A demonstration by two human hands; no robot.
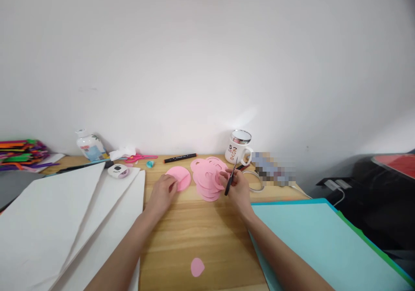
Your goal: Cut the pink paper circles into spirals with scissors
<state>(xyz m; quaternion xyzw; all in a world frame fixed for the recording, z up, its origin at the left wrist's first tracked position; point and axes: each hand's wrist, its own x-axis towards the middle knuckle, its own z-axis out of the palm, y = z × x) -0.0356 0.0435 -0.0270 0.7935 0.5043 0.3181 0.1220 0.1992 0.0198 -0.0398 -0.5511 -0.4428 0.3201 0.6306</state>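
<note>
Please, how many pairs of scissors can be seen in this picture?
2. The pink scissors lie near the wall, left of the marker; the black scissors are in the right hand. More could be hidden under the white sheets.

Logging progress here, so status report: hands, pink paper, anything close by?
Left hand at round pink paper. Right hand holds scissors, beside pile of pink cutouts. Mug and tape roll close to right hand.
</note>
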